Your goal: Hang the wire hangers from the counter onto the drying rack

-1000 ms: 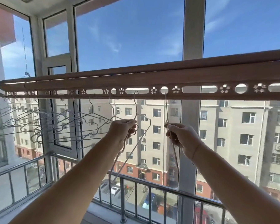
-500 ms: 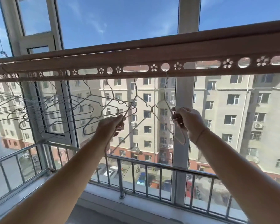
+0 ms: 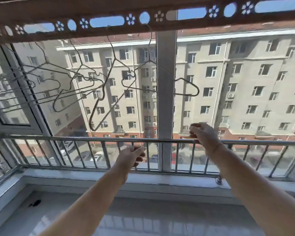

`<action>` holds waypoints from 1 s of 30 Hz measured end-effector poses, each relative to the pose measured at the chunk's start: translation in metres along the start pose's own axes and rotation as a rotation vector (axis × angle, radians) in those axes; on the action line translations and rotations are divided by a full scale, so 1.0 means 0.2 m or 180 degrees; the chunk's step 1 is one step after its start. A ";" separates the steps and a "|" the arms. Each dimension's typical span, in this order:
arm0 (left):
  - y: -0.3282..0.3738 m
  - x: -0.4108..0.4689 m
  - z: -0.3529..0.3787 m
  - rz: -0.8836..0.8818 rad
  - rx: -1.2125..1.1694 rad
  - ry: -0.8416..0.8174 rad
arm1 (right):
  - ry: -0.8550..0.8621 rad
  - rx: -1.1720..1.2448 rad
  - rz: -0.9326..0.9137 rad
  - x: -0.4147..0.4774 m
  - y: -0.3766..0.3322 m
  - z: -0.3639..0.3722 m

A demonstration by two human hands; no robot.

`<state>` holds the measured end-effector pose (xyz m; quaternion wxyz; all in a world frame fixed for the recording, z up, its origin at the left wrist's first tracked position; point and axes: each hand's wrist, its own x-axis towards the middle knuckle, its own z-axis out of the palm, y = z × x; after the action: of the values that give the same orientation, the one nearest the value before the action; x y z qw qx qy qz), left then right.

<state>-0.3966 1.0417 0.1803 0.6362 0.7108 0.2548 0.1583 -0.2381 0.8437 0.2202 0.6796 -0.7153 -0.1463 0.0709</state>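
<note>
top of frame, drying rack: wire hangers hooked in its holes.
rightmost hanger: just released, now hanging.
left hand: lowered, fingers loosely spread, empty.
right hand: same.

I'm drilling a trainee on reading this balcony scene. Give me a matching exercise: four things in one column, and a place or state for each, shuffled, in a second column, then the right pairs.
Things:
1. rightmost wire hanger
2. left hand
3. right hand
4. drying rack

Places or states:
A. brown bar with flower-shaped cutouts, across the top of the view
B. empty, in front of the lower railing bars, left of the window post
C. hooked in a round hole of the bar, straddling the window post
D. empty, fingers spread, at the railing's top rail

Pairs: 1-C, 2-B, 3-D, 4-A
</note>
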 end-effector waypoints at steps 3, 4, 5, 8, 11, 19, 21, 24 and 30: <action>-0.04 -0.02 0.25 0.0016 0.0100 -0.0398 | 0.0239 -0.0083 0.0134 -0.05 0.09 -0.22; -0.04 -0.02 0.33 0.0031 0.0113 -0.0535 | 0.0348 -0.0100 0.0185 -0.07 0.12 -0.30; -0.04 -0.04 0.42 0.0047 0.0115 -0.0680 | 0.0460 -0.0098 0.0237 -0.10 0.14 -0.39; -0.02 -0.08 0.70 0.0091 0.0185 -0.1077 | 0.0816 -0.0115 0.0340 -0.18 0.21 -0.68; 0.03 -0.14 1.00 0.0143 0.0263 -0.1403 | 0.1171 -0.0180 0.0406 -0.29 0.27 -0.99; 0.09 -0.50 1.84 0.0338 0.0471 -0.2271 | 0.1947 -0.0282 0.0651 -0.64 0.45 -1.89; 0.10 -0.62 2.05 0.0395 0.0464 -0.2429 | 0.2086 -0.0292 0.0685 -0.74 0.49 -2.10; 0.10 -0.78 2.35 0.0483 0.0513 -0.2545 | 0.2294 -0.0319 0.0764 -0.89 0.54 -2.39; 0.03 -1.04 2.92 0.0557 0.0710 -0.2842 | 0.2708 -0.0591 0.0970 -1.19 0.62 -2.92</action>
<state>-0.2463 0.4434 0.1248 0.5876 0.7922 -0.0893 -0.1384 -0.2741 0.2107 0.1124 0.5941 -0.7521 0.2468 -0.1433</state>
